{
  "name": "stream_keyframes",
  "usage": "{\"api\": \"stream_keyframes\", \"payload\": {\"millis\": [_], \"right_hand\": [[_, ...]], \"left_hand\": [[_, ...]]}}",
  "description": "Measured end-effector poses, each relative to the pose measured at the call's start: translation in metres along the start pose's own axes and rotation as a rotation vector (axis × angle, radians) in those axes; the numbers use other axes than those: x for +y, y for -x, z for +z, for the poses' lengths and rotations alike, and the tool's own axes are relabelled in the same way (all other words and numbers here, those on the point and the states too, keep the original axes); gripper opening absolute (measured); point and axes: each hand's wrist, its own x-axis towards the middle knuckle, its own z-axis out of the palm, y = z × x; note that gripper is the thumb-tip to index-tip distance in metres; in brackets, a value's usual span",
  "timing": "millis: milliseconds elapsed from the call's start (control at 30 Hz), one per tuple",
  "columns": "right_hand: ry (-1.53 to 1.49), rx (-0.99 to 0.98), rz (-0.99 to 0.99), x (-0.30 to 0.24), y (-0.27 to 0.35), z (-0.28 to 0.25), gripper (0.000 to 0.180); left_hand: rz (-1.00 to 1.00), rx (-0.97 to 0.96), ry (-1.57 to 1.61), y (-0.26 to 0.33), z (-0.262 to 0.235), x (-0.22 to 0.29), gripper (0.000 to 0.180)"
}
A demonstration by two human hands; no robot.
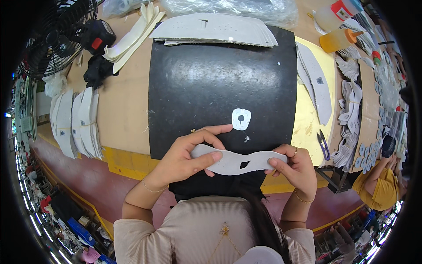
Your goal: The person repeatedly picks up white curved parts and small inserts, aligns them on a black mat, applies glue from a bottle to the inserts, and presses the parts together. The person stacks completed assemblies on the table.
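A light grey curved strip (228, 163) with a dark angular cutout is stretched between my hands, above the near edge of the black mat (211, 92). My left hand (187, 154) pinches its left end between thumb and fingers, while the index finger reaches forward. That fingertip is at the lower left edge of a small white rounded patch (247, 118), which lies on the mat and has a keyhole-shaped dark opening. At the strip's other end, my right hand (299, 169) grips with thumb on top and fingers curled beneath.
Stacked grey curved pieces (220, 28) lie across the mat's far edge; more bundles (77, 125) sit left. Rightward are a yellow sheet (307, 132), thread snips (324, 145) and an orange-capped bottle (336, 40). A black fan (55, 37) stands far left. A yellow-clad person (376, 191) works at right.
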Motion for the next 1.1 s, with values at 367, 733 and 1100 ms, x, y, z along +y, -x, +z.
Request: {"api": "stream_keyframes", "payload": {"millis": [367,733,1100], "right_hand": [[0.009,0.021,0.01,0.0,0.001,0.002,0.018],[-0.084,0.205,-0.038,-0.007,-0.006,0.01,0.015],[0.066,0.483,-0.108,-0.02,-0.041,0.012,0.019]], "left_hand": [[-0.013,-0.01,-0.02,0.001,-0.001,-0.002,0.011],[0.074,0.167,-0.192,0.0,-0.01,0.002,0.018],[0.369,0.437,-0.733,-0.024,-0.011,-0.005,0.027]]}}
